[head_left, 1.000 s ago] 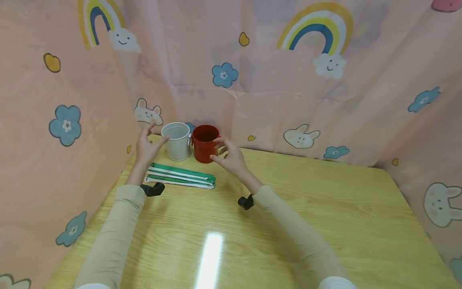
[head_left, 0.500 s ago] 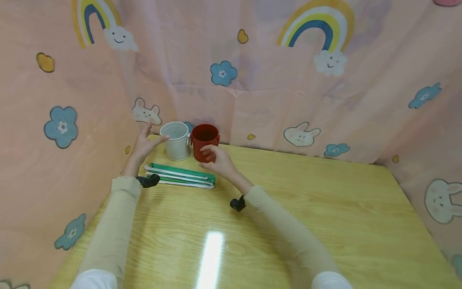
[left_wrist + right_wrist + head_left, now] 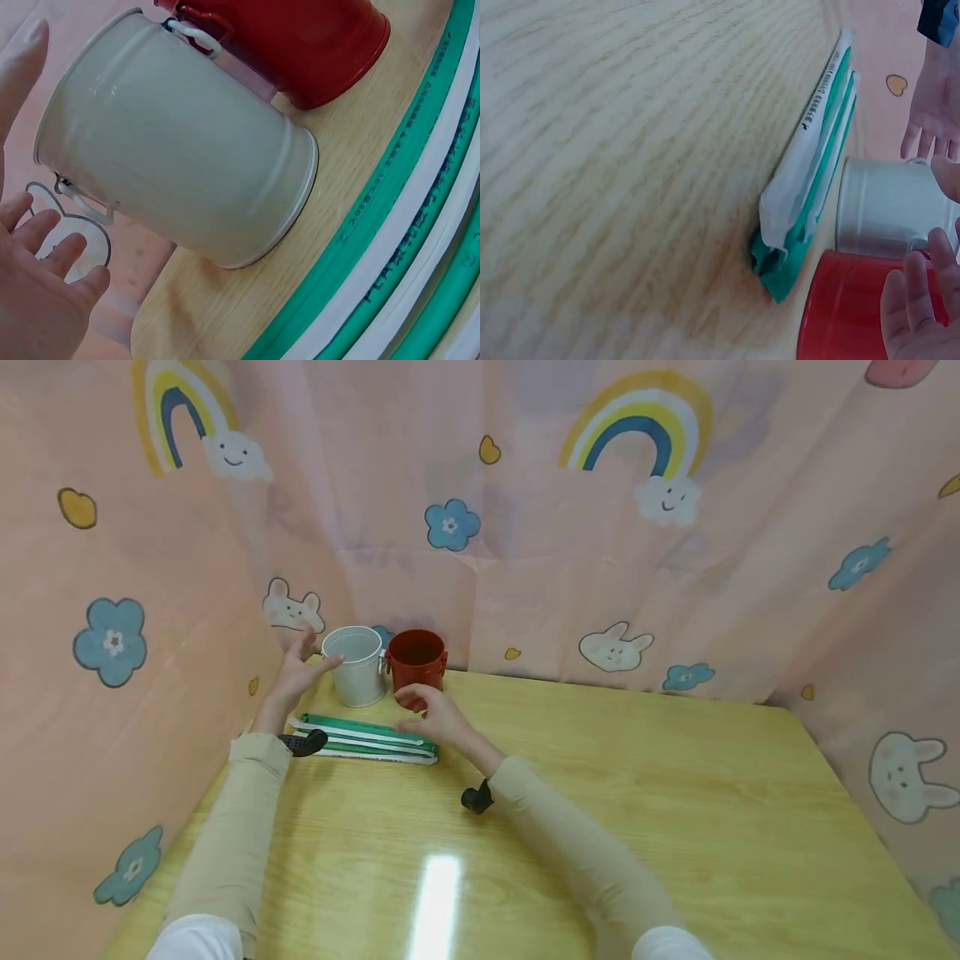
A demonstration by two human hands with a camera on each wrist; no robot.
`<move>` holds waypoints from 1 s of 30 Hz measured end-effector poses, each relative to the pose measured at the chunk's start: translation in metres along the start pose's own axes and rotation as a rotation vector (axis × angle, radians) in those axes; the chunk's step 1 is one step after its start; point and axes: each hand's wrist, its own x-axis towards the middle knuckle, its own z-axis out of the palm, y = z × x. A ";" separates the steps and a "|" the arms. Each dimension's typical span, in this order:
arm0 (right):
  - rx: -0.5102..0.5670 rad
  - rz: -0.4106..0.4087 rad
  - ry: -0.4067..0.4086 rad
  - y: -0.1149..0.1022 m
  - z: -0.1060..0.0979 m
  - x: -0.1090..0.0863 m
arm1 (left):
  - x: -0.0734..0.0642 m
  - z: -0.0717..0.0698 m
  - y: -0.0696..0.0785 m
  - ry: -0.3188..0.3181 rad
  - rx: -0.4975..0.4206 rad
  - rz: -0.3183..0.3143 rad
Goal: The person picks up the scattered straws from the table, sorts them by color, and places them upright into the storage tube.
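Note:
A white metal bucket (image 3: 358,683) stands upright at the back left, with a red bucket (image 3: 417,677) close to its right. My left hand (image 3: 291,678) is at the white bucket's left side, fingers spread; the left wrist view shows a gap between the fingers and the bucket's wall. My right hand (image 3: 438,718) hovers in front of the red bucket, fingers loosely bent and holding nothing. Several long green-and-white wrapped straws (image 3: 367,742) lie side by side before the buckets. Printed lettering shows on the straw wrappers (image 3: 409,225) in the left wrist view.
The wooden table (image 3: 637,827) extends to the right and front. A pink patterned curtain (image 3: 525,585) hangs behind it and along both sides. Black wrist cameras (image 3: 477,797) stick out below both hands.
My right hand has drawn back from the red bucket's right side, moving left and nearer. My left hand has shifted slightly left. The buckets and straws keep their places.

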 end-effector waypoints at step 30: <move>-0.089 0.084 -0.140 0.009 0.027 0.009 | 0.034 -0.008 -0.057 -0.120 0.012 0.133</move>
